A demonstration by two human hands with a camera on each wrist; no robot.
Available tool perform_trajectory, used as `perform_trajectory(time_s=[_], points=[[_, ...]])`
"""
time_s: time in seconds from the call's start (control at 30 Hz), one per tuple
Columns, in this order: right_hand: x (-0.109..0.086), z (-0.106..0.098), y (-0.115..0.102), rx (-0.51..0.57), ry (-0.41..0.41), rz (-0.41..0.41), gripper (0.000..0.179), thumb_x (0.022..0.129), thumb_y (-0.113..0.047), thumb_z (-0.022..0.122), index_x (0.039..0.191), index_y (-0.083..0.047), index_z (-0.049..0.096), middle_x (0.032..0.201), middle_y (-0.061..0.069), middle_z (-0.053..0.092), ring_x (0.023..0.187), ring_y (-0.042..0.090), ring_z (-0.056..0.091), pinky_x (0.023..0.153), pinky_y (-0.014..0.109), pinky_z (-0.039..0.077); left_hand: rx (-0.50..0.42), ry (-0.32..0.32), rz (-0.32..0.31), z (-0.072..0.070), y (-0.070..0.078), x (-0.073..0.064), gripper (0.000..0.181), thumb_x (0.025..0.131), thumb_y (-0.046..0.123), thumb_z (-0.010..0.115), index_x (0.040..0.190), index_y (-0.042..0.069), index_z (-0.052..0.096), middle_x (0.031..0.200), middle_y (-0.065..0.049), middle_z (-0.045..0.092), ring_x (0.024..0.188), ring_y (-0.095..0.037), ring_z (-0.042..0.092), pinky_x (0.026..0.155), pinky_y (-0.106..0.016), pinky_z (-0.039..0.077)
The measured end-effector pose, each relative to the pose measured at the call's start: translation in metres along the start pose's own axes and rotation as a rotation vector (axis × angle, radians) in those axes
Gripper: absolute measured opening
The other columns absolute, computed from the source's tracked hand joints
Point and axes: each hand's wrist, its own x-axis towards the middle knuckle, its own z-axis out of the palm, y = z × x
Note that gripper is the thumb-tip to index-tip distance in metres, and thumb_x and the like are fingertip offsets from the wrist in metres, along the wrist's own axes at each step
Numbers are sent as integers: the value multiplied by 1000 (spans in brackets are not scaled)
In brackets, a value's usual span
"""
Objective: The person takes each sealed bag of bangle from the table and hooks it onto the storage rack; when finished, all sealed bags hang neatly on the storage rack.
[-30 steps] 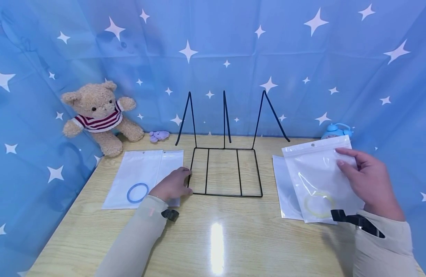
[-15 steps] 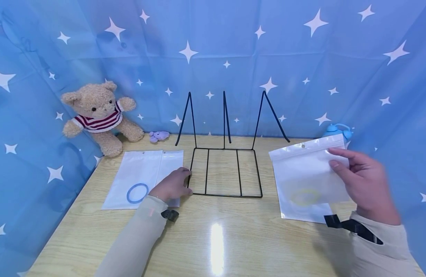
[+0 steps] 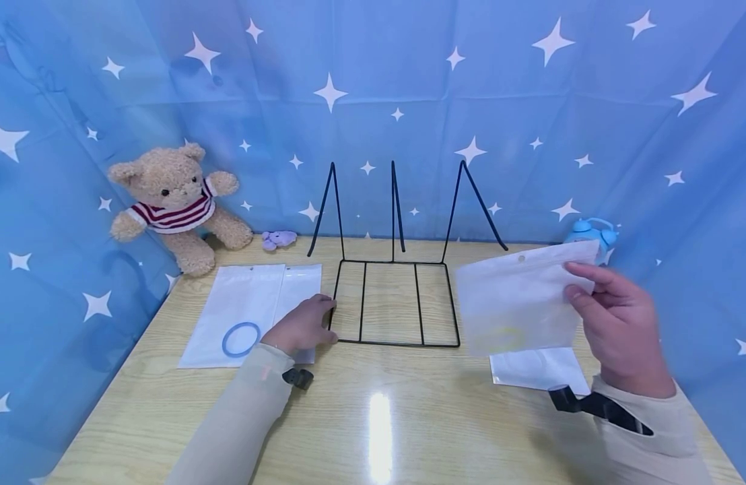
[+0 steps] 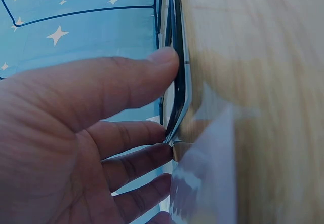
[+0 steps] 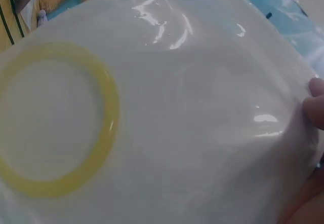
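Observation:
My right hand (image 3: 615, 330) pinches the edge of a white zip bag (image 3: 518, 293) near its top corner, thumb against index finger. The bag is held up, slanting left toward the rack. A yellow ring (image 5: 110, 112) shows through its clear face in the right wrist view. A black wire rack (image 3: 392, 261) stands at the middle of the table, its upright prongs toward the curtain. My left hand (image 3: 303, 323) rests at the rack's left side, thumb and fingers spread, fingertips touching the base wire (image 4: 177, 100) near its front corner.
Under the lifted bag lies another white bag (image 3: 539, 368). Two overlapping white bags lie left, one with a blue ring (image 3: 224, 340). A teddy bear (image 3: 176, 195), a small purple toy (image 3: 279, 239) and a blue alarm clock (image 3: 591, 232) stand along the starry curtain (image 3: 397, 60).
My right hand has lifted the bag with the yellow ring off the one beneath and carried it left, toward the rack. My left hand and the rack have stayed put.

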Motion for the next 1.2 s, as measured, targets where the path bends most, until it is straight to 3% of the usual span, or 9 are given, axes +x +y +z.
perform_trajectory(time_s=[0.13,0.27,0.33,0.43,0.53,0.63,0.73,0.9,1.2], points=[[-2,6,1,115,-37,-83,40,94,27,49,130,18,63,61,8,53,54,14,41,48,18,34,-2,0,0,0,-1,0,77,93,22,82,158,3,46,168,-18,36,153,-39,39,120,-55,41],[-3,10,2,195,-112,-132,45,93,31,42,134,21,58,60,6,48,51,11,30,45,27,18,-1,2,-3,1,-1,0,77,93,24,82,159,3,46,168,-17,36,153,-39,38,120,-55,41],[-4,11,2,180,-136,-127,46,95,30,42,137,20,56,70,7,56,61,11,45,49,16,30,1,3,0,0,-1,0,77,93,24,82,159,3,46,168,-17,36,153,-39,39,120,-55,41],[-5,13,1,164,-166,-121,47,96,28,42,142,21,51,101,11,70,90,15,62,75,11,51,0,3,2,0,-1,0,77,93,24,82,158,3,46,168,-17,36,153,-39,39,120,-54,41],[-6,14,1,159,-187,-127,49,96,29,41,144,21,47,133,15,68,110,21,64,94,19,57,-2,3,-1,1,-1,0,77,93,23,82,159,3,46,168,-17,36,153,-39,38,120,-55,40],[-6,14,1,147,-199,-130,50,96,29,41,145,20,47,140,16,66,114,20,65,98,20,56,-6,1,-7,1,-1,0,77,93,23,82,159,3,46,168,-17,36,154,-39,37,121,-55,40],[-6,15,0,122,-202,-118,50,96,28,43,146,19,47,140,14,66,115,19,66,99,21,56,-7,0,-10,1,0,-1,78,93,23,82,159,4,45,169,-17,35,154,-39,37,120,-55,40],[-8,16,-2,5,-165,-31,50,99,20,51,148,11,51,138,6,65,111,15,64,95,17,56,-7,-2,-11,1,0,-1,78,93,23,82,159,4,45,169,-17,35,154,-39,37,120,-55,40],[-7,16,4,-112,-178,-41,44,96,21,56,137,9,64,131,3,67,76,14,63,75,14,58,-9,0,-12,0,1,-1,78,93,23,82,159,4,45,168,-17,35,154,-39,37,121,-55,40]])
